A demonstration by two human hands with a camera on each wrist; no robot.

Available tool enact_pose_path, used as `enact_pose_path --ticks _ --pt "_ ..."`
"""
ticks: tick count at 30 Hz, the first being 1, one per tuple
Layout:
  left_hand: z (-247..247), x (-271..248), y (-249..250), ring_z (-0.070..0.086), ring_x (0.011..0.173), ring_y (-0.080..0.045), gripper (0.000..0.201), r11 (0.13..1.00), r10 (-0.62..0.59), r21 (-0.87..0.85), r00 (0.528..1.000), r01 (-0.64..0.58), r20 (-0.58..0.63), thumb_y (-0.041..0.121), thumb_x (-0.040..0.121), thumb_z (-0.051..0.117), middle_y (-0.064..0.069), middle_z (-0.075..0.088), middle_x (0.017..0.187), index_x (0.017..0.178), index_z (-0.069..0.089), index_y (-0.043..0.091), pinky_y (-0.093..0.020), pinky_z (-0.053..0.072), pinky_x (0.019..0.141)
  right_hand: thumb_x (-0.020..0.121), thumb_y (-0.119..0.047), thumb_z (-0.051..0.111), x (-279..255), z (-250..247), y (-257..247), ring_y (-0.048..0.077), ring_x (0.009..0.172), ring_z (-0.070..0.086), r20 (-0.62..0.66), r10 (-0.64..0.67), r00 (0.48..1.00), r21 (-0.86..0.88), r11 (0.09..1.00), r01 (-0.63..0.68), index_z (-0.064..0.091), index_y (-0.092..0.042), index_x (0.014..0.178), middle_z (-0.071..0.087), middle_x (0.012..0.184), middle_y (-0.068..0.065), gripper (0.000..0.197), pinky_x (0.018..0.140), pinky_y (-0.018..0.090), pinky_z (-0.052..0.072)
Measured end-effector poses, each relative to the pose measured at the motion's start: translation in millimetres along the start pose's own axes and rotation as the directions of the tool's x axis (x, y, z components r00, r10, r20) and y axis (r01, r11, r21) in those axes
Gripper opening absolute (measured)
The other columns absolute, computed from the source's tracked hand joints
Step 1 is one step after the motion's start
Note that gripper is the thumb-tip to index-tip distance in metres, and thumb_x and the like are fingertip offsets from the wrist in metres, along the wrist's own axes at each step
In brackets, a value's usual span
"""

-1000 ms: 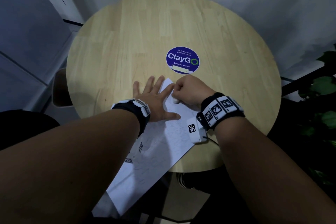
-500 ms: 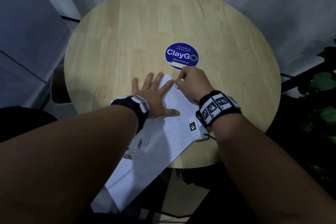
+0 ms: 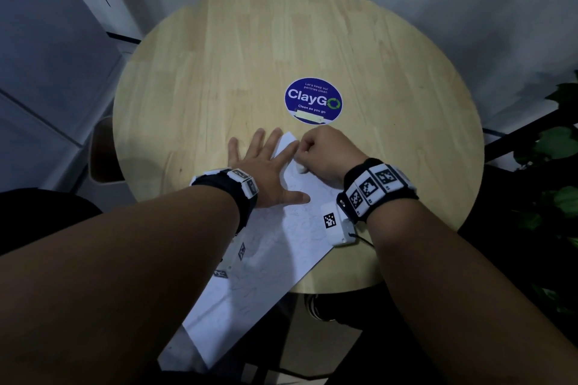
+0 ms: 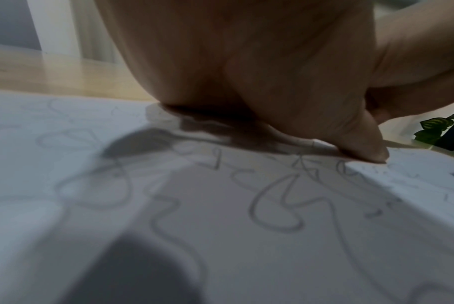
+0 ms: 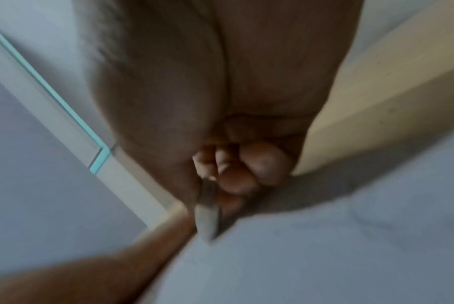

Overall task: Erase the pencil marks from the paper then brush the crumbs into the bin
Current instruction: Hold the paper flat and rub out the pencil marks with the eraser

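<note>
With left hand fingers spread flat pinning the thin, easily creased paper to the worktop, we pinch the small eraser in clenched right hand fingers, beside the left fingertips

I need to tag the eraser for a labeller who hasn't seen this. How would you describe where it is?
On the round wooden table, find the white paper near its front edge. The eraser is the small white lump held against the paper in the right hand, unlike the flat left hand beside it.

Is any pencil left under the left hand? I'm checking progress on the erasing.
Yes, the left wrist view shows looping pencil marks across the paper below the left hand.
</note>
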State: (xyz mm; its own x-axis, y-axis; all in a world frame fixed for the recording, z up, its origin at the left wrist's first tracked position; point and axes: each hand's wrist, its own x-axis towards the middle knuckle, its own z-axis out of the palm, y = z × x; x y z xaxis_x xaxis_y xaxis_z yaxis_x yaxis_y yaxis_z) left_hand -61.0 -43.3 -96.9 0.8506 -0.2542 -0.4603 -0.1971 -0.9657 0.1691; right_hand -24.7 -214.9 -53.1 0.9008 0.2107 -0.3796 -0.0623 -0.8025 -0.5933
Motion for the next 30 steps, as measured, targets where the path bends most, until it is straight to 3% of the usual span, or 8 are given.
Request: enact_pose_path --ticks 3,8,10,12,17,21,26,30 --pt "-0.6 -1.2 1.3 -0.028 0.158 -0.025 0.12 1.0 0.002 -0.005 1.0 -0.002 -0.002 0.106 0.067 0.037 0.007 -0.03 0.171 0.158 -0.022 0.054 -0.073 -0.013 0.119 0.098 -0.024 0.065 0.4 9.6 -1.5 0.017 0.08 0.07 -0.178 -0.033 0.984 -0.036 0.999 0.027 0.07 -0.019 0.089 0.074 0.083 -0.002 0.012 0.072 0.036 0.057" --pt "-4.4 -3.4 0.9 -0.029 0.158 -0.023 0.122 1.0 -0.008 -0.025 1.0 0.008 0.003 0.105 0.067 0.042 0.009 -0.03 0.171 0.16 -0.016 0.053 -0.072 -0.012 0.12 0.095 -0.012 0.066 -5.5 -2.8 1.9 0.022 0.057 0.063 0.129 0.048 0.99 0.056 0.997 -0.055 0.074 -0.008 0.083 0.075 0.068 0.005 0.015 0.052 0.032 0.051" --pt "-6.5 -3.2 2.5 -0.026 0.159 -0.023 0.122 0.999 -0.019 -0.037 1.0 0.019 0.008 0.104 0.066 0.046 0.011 -0.026 0.172 0.161 -0.01 0.053 -0.071 -0.01 0.12 0.098 -0.016 0.067 -4.6 -7.5 10.4 0.023 0.052 0.056 0.046 0.099 0.994 0.206 0.973 -0.106 0.072 -0.008 0.085 0.075 0.065 0.005 0.017 0.052 0.033 0.048" --pt "-8.2 -2.4 5.6 -0.015 0.161 -0.023 0.116 0.999 -0.031 -0.031 0.998 0.029 -0.049 0.103 0.067 0.046 0.01 -0.014 0.174 0.161 0.001 0.051 -0.071 -0.002 0.121 0.099 -0.02 0.069 1.0 -14.6 19.2 0.023 0.054 0.055 -0.08 0.156 0.984 0.348 0.93 -0.119 0.068 -0.005 0.087 0.074 0.066 0.007 0.019 0.055 0.037 0.047" --pt "-10.4 0.5 10.9 0.015 0.151 -0.025 0.092 1.0 -0.021 0.018 0.974 0.026 -0.224 0.096 0.077 0.044 0.005 0.017 0.168 0.153 0.025 0.048 -0.059 0.024 0.112 0.087 -0.012 0.062 2.8 -20.8 20.4 0.026 0.057 0.056 -0.068 0.14 0.988 0.357 0.928 -0.107 0.066 -0.007 0.083 0.069 0.063 0.009 0.008 0.055 0.04 0.048" --pt "-4.6 3.6 14.1 -0.007 0.16 -0.03 0.092 0.999 -0.044 -0.01 0.991 0.043 -0.123 0.094 0.084 0.035 0.003 -0.007 0.175 0.161 0.007 0.051 -0.069 0.005 0.121 0.092 -0.012 0.066 3.2 -15.0 14.4 0.016 0.052 0.062 -0.035 0.044 0.998 0.174 0.984 -0.037 0.07 -0.012 0.085 0.069 0.058 -0.005 0.008 0.057 0.032 0.053" --pt "1.7 4.4 14.9 -0.031 0.157 -0.03 0.108 0.998 -0.055 0.005 0.998 0.055 -0.028 0.103 0.077 0.023 0.002 -0.033 0.17 0.161 -0.019 0.049 -0.071 -0.016 0.119 0.094 -0.019 0.073 4.3 -9.9 9.5 0.007 0.065 0.06 -0.135 -0.017 0.991 0.016 1.0 0.02 0.071 -0.018 0.089 0.065 0.072 -0.008 0.005 0.059 0.024 0.041" --pt "-1.0 4.7 14.7 -0.034 0.155 -0.031 0.121 0.998 -0.055 -0.001 0.998 0.055 0.01 0.109 0.066 0.027 0.003 -0.037 0.169 0.16 -0.022 0.049 -0.072 -0.017 0.118 0.089 -0.011 0.074 0.4 -15.5 6.5 0.012 0.068 0.068 0.097 0.012 0.995 -0.065 0.998 -0.006 0.073 -0.015 0.081 0.075 0.075 -0.002 0.008 0.064 0.029 0.05"
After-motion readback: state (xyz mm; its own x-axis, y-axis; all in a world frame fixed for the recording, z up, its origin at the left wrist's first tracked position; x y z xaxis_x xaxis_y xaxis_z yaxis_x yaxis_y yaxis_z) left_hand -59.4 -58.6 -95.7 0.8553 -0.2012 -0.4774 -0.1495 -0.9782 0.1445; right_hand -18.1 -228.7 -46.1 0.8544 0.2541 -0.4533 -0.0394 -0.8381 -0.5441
